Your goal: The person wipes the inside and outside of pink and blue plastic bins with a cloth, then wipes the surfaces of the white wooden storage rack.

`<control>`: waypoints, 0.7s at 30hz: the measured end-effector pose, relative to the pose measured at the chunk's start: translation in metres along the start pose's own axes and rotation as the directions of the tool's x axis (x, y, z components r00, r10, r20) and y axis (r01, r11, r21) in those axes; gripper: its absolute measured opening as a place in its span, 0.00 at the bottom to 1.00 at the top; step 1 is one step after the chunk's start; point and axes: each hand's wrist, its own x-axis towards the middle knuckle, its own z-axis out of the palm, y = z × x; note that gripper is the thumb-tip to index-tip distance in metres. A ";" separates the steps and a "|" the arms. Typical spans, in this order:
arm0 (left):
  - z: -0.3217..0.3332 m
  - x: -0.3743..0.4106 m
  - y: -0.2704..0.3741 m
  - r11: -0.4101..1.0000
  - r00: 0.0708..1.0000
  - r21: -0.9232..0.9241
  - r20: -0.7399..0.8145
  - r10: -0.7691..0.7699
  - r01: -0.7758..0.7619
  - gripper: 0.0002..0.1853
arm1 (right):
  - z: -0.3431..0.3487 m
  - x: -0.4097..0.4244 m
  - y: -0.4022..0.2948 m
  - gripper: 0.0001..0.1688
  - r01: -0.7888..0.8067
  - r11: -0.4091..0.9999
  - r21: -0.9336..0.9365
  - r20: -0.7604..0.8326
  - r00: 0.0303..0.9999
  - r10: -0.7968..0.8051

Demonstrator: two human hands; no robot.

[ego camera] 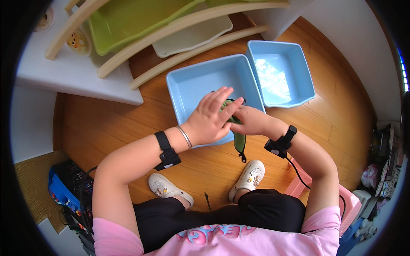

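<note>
My left hand (209, 118) and my right hand (251, 120) meet above the near part of a blue plastic bin (205, 68). Between them is a green fabric item (239, 140) with black edging; a narrow end with a black tip hangs down past the bin's near rim. The fingers of my left hand are spread over the item and hide much of it. My right hand's fingers are bent around its middle, partly covered by my left hand. A second blue bin (278, 48) stands beside the first on the right.
A storage rack with pale curved rails (192, 22) holds a green bin (128, 28) and a white bin (195, 36) at the upper left. A pink plastic stool (350, 204) is at the right. My feet, in white clogs (253, 176), stand on the wooden floor. A cable runs from my right wrist.
</note>
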 end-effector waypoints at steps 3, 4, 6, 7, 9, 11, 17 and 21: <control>0.052 -0.026 0.026 0.986 0.958 -0.123 0.277 -0.073 0.111 0.39 | 0.043 -0.029 0.037 0.23 0.136 0.971 -0.196 -0.071 0.986 -0.153; 0.066 -0.032 0.034 0.960 0.916 -0.164 0.371 -0.153 0.227 0.38 | 0.048 -0.037 0.044 0.21 0.079 0.974 -0.212 -0.133 0.985 -0.109; 0.085 -0.038 0.045 0.894 0.822 -0.184 0.500 -0.273 0.409 0.37 | 0.048 -0.045 0.055 0.15 -0.026 0.969 -0.244 -0.245 0.969 -0.036; 0.091 -0.038 0.048 0.864 0.782 -0.173 0.534 -0.321 0.473 0.36 | 0.042 -0.047 0.050 0.09 -0.124 0.987 -0.101 -0.298 0.950 0.089; 0.104 -0.038 0.054 0.843 0.758 -0.144 0.535 -0.374 0.518 0.34 | 0.042 -0.054 0.063 0.10 -0.168 0.980 -0.103 -0.585 0.807 0.077; 0.122 -0.047 0.054 0.864 0.786 -0.095 0.474 -0.397 0.494 0.32 | 0.042 -0.059 0.080 0.12 -0.358 0.915 -0.185 -0.730 0.674 0.116; 0.125 -0.069 0.041 0.947 0.742 0.078 0.602 -0.294 0.312 0.14 | 0.055 -0.053 0.093 0.13 -0.542 0.832 0.114 -0.695 0.555 0.457; 0.092 -0.082 0.033 0.934 0.617 0.237 0.703 -0.354 0.267 0.10 | 0.071 -0.047 0.093 0.13 -0.597 0.801 0.046 -0.596 0.627 0.501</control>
